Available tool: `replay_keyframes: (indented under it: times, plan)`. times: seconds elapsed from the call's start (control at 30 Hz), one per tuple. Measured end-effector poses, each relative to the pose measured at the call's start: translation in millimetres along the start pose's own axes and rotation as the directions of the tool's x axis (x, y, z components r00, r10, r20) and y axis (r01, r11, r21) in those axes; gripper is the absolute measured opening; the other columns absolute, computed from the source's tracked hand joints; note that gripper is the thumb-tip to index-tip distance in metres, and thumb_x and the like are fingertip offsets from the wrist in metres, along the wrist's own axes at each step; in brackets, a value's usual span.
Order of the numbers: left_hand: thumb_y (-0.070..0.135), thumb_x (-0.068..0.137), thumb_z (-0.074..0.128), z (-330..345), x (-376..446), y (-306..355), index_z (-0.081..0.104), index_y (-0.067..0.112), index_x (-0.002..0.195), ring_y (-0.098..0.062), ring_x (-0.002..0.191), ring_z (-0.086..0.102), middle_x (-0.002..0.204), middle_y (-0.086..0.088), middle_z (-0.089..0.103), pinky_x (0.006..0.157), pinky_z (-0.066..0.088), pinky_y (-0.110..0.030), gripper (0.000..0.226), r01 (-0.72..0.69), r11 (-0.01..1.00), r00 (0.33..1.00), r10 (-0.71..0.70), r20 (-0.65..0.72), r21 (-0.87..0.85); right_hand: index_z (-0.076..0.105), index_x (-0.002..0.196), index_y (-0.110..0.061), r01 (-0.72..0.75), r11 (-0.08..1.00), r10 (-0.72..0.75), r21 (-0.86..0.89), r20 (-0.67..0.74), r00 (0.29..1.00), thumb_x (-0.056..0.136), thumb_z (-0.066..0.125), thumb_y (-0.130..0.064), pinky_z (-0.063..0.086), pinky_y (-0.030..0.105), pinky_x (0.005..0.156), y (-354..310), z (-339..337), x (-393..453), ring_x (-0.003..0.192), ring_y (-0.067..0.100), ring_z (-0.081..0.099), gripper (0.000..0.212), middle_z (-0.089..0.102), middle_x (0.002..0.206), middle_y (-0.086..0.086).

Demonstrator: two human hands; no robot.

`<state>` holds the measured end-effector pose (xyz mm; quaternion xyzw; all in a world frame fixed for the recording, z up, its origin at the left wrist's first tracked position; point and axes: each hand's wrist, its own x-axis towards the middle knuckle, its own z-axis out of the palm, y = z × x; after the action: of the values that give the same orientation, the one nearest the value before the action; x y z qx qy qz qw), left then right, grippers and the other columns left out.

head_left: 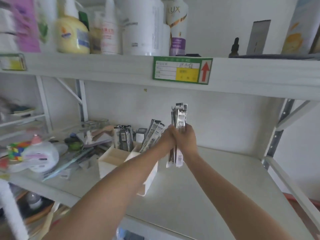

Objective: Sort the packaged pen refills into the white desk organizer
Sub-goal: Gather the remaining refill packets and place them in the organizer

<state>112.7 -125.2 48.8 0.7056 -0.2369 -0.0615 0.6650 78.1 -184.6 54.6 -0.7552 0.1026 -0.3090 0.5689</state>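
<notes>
A bundle of packaged pen refills (180, 115) stands upright in mid-air over the shelf, to the right of the white desk organizer (112, 160). My right hand (187, 137) wraps around the bundle's middle. My left hand (167, 137) presses against it from the left, also gripping the bundle. The bundle's lower ends (176, 158) hang below my hands. In the organizer, one compartment holds upright refill packs (123, 137); another holds refill packs leaning to the right (152, 134). My left forearm hides the organizer's right side.
Clutter lies at the shelf's left: a white bottle with a pink cap (40, 153), colourful items (15, 149), papers and pens (72, 160). The upper shelf (103, 66) carries lotion bottles (72, 35) and a green label (182, 71). Bare shelf surface (216, 179) extends right.
</notes>
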Motion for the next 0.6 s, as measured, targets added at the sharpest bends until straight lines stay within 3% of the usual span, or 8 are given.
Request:
replay_keyframes:
  times: [0.1, 0.2, 0.3, 0.33, 0.4, 0.43, 0.5, 0.6]
  plan:
    - [-0.004, 0.088, 0.046, -76.6, 7.2, 9.7, 0.06, 0.02, 0.088, -0.011, 0.072, 0.064, 0.078, -0.001, 0.065, 0.064, 0.055, -0.019, 0.028, -0.075, 0.995, 0.997, 0.073, -0.027, -0.07, 0.066, 0.101, -0.002, 0.02, 0.996, -0.037, 0.087, 0.19, 0.981, 0.086, 0.06, -0.021, 0.046, 0.025, 0.063, -43.7, 38.9, -0.2, 0.073, 0.02, 0.058, 0.025, 0.063, 0.078, 0.005]
    - [-0.003, 0.083, 0.057, -146.3, 8.3, 0.3, 0.064, 0.02, 0.093, -0.008, 0.068, 0.072, 0.075, 0.006, 0.073, 0.062, 0.057, -0.022, 0.027, -0.122, 0.989, 0.993, 0.122, 0.002, -0.079, 0.067, 0.109, -0.004, -0.001, 0.995, -0.034, 0.098, 0.359, 0.933, 0.087, 0.057, -0.011, 0.051, 0.042, 0.075, -62.9, 79.2, -2.6, 0.08, 0.024, 0.055, 0.025, 0.064, 0.088, 0.014]
    - [0.003, 0.085, 0.059, -192.7, 11.3, -15.3, 0.065, 0.022, 0.088, -0.003, 0.067, 0.073, 0.07, 0.01, 0.076, 0.061, 0.057, -0.019, 0.019, -0.11, 0.992, 0.994, 0.112, 0.021, -0.053, 0.072, 0.1, -0.01, -0.054, 0.998, 0.034, 0.044, 0.359, 0.933, 0.085, 0.061, -0.011, 0.056, 0.048, 0.086, -65.9, 122.8, -9.0, 0.075, 0.019, 0.058, 0.019, 0.066, 0.082, 0.021]
    - [0.007, 0.085, 0.061, -203.6, 12.2, -23.7, 0.066, 0.017, 0.091, -0.01, 0.073, 0.074, 0.076, 0.005, 0.077, 0.068, 0.059, -0.027, 0.012, -0.097, 0.995, 0.995, 0.097, 0.009, -0.036, 0.072, 0.101, -0.007, -0.071, 0.997, 0.056, 0.03, 0.35, 0.935, 0.084, 0.062, -0.011, 0.06, 0.041, 0.077, -63.9, 134.9, -10.8, 0.069, 0.017, 0.059, 0.021, 0.067, 0.077, 0.023]
    - [0.013, 0.084, 0.063, -218.5, 14.1, -39.3, 0.065, 0.007, 0.1, -0.029, 0.089, 0.07, 0.096, -0.015, 0.073, 0.084, 0.056, -0.042, 0.018, -0.08, 0.997, 0.997, 0.08, 0.001, -0.016, 0.071, 0.105, -0.007, -0.078, 0.997, 0.083, -0.027, 0.349, 0.933, 0.083, 0.063, -0.012, 0.055, 0.032, 0.064, -58.3, 154.9, -12.1, 0.066, 0.018, 0.056, 0.024, 0.065, 0.073, 0.024]
    - [0.015, 0.084, 0.064, -222.1, 15.1, -47.5, 0.065, 0.007, 0.099, -0.031, 0.09, 0.069, 0.098, -0.019, 0.072, 0.084, 0.056, -0.044, 0.017, -0.082, 0.996, 0.997, 0.082, -0.009, -0.024, 0.073, 0.101, -0.01, -0.081, 0.995, 0.095, -0.056, 0.346, 0.934, 0.083, 0.063, -0.014, 0.051, 0.036, 0.066, -53.9, 161.8, -11.8, 0.069, 0.02, 0.052, 0.021, 0.062, 0.074, 0.025]
    - [0.014, 0.081, 0.068, -224.5, 18.5, -60.3, 0.067, 0.017, 0.083, -0.026, 0.079, 0.072, 0.086, -0.011, 0.074, 0.074, 0.059, -0.037, 0.004, -0.111, 0.993, 0.993, 0.109, -0.038, -0.037, 0.075, 0.082, -0.024, -0.109, 0.991, 0.13, -0.081, 0.331, 0.935, 0.081, 0.065, -0.017, 0.042, 0.036, 0.068, -45.3, 169.2, -12.0, 0.073, 0.021, 0.048, 0.012, 0.059, 0.073, 0.018]
    - [0.015, 0.081, 0.068, -218.3, 24.8, -72.6, 0.066, 0.025, 0.078, -0.023, 0.075, 0.07, 0.083, -0.009, 0.073, 0.074, 0.058, -0.037, 0.011, -0.103, 0.993, 0.995, 0.104, 0.013, -0.064, 0.074, 0.069, -0.035, -0.137, 0.986, 0.157, -0.09, 0.281, 0.947, 0.076, 0.067, -0.022, 0.051, 0.034, 0.076, -31.0, 167.8, -11.7, 0.075, 0.018, 0.057, 0.016, 0.066, 0.079, 0.01]
